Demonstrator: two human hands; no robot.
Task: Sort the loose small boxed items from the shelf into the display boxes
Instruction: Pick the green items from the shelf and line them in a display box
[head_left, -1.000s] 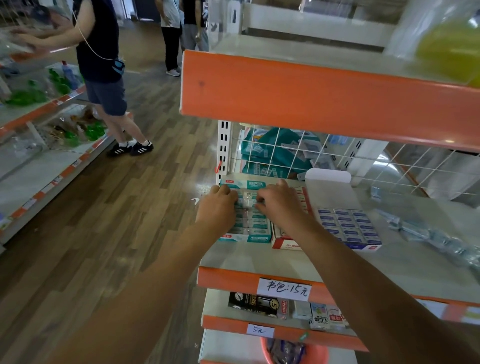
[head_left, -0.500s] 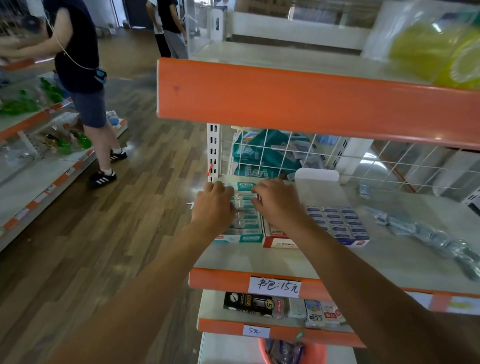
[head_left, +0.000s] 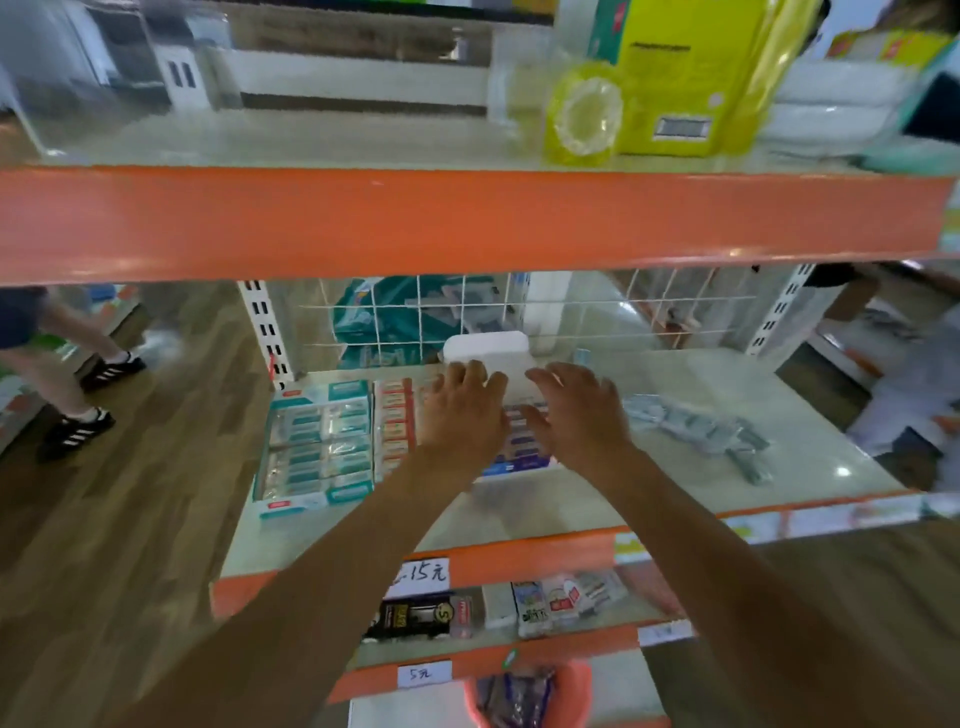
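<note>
Poised with left hand (head_left: 462, 415) and right hand (head_left: 576, 415) spread, empty, over blue display box (head_left: 519, 460); right hand nearer loose boxes (head_left: 696, 428) strewn diagonally rightward.

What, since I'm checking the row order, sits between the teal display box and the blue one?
The red display box, in the head view; the left hand covers its right part.

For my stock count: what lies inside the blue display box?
Rows of small blue items show between the left hand and right hand; both hands cover the rest.
</note>
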